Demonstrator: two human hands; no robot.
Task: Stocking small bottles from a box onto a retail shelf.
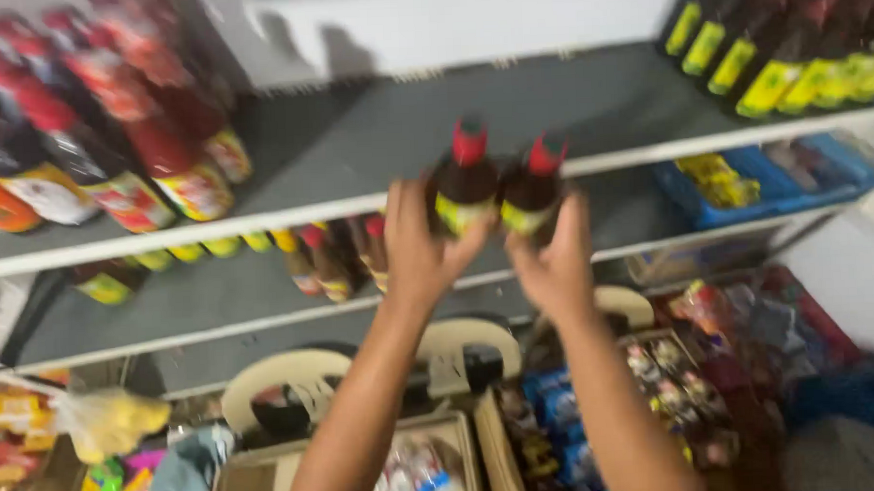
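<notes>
Gripping one dark, red-capped sauce bottle each: our left hand [420,248] has the left bottle [464,185], right hand [554,261] the right bottle [534,192], raised before the grey shelf [375,131]; more bottles [114,141] at 10 o'clock.

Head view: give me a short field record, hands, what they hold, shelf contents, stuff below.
left hand: left hand, grip closed on dark glass bottle with red cap and yellow label
right hand: right hand, grip closed on second dark red-capped bottle
bottles: upright, side by side, raised before grey shelf
shelf left: red-capped sauce bottles
shelf right: dark bottles with yellow labels
below: cream plastic chairs, cardboard box of packets
image: motion-blurred
</notes>
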